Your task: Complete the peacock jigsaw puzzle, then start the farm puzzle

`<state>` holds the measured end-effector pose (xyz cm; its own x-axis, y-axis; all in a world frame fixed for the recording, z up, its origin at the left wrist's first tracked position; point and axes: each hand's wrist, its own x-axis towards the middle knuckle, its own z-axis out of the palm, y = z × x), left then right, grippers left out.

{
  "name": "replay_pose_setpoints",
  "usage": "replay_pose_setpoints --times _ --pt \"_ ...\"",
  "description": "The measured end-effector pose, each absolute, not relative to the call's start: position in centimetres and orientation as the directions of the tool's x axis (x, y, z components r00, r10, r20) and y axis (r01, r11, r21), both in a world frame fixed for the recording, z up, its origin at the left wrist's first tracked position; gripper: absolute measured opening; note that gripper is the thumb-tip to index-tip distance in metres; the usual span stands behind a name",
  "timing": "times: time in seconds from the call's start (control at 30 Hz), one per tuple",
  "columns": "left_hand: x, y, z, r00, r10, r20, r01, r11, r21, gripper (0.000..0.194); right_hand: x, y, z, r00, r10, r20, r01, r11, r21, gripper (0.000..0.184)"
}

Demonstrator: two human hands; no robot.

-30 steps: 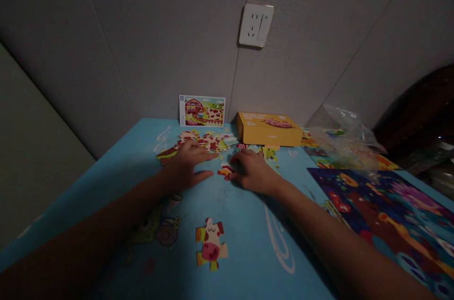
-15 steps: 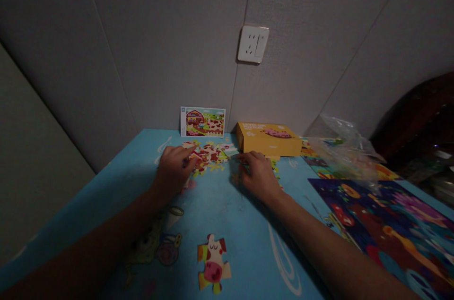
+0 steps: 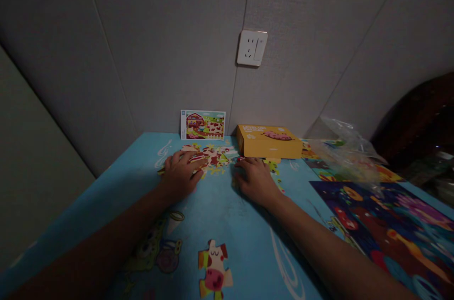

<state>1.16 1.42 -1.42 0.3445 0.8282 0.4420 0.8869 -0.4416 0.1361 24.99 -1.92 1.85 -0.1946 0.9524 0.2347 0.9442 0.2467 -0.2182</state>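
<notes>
A heap of loose puzzle pieces (image 3: 214, 156) in red, white and green lies near the far edge of the blue table (image 3: 227, 215). My left hand (image 3: 180, 175) rests on the left side of the heap, fingers curled over a piece or two; what it grips is unclear. My right hand (image 3: 256, 178) lies flat, palm down, fingers spread, over pieces to the right of the heap. A joined cow piece (image 3: 214, 271) sits alone close to me.
A farm picture card (image 3: 203, 124) leans on the wall. A yellow box (image 3: 269, 141) stands beside it. A finished dark puzzle (image 3: 386, 224) and a clear plastic bag (image 3: 345, 146) lie at right. A wall socket (image 3: 251, 48) is above.
Both hands slid away from me toward the heap, then drew back slightly. The small red and yellow piece near my right hand is no longer seen. The camera tilted up a little.
</notes>
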Motion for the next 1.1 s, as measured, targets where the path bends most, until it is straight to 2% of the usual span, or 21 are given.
replay_pose_setpoints --times 0.17,0.27,0.37,0.43,0.77,0.93,1.1 --pt "0.7 2.0 -1.4 0.286 0.832 0.476 0.906 -0.397 0.150 0.040 25.0 -1.9 1.8 -0.188 0.956 0.226 0.943 0.240 -0.231 0.030" --pt "1.2 1.7 -1.1 0.373 0.780 0.503 0.873 -0.478 0.094 0.041 24.9 -2.0 1.7 -0.190 0.956 0.223 0.940 0.243 -0.239 0.030" --pt "1.9 1.1 -1.0 0.499 0.725 0.475 0.816 -0.577 0.023 0.038 24.7 -2.0 1.6 -0.195 0.956 0.221 0.935 0.249 -0.251 0.030" --pt "2.2 0.9 -1.0 0.518 0.725 0.453 0.809 -0.587 0.015 0.037 24.5 -2.1 1.6 -0.200 0.956 0.216 0.934 0.252 -0.253 0.030" --pt "2.1 1.2 -0.7 0.378 0.827 0.416 0.902 -0.430 0.034 0.045 24.2 -2.1 1.8 -0.190 0.964 0.185 0.941 0.232 -0.245 0.030" --pt "2.0 1.4 -1.1 0.367 0.841 0.398 0.910 -0.414 0.035 0.045 24.2 -2.1 1.7 -0.193 0.963 0.188 0.944 0.234 -0.231 0.030" --pt "1.9 1.3 -0.6 0.371 0.850 0.374 0.894 -0.436 0.105 0.045 24.3 -2.2 1.8 -0.200 0.961 0.191 0.942 0.242 -0.234 0.031"
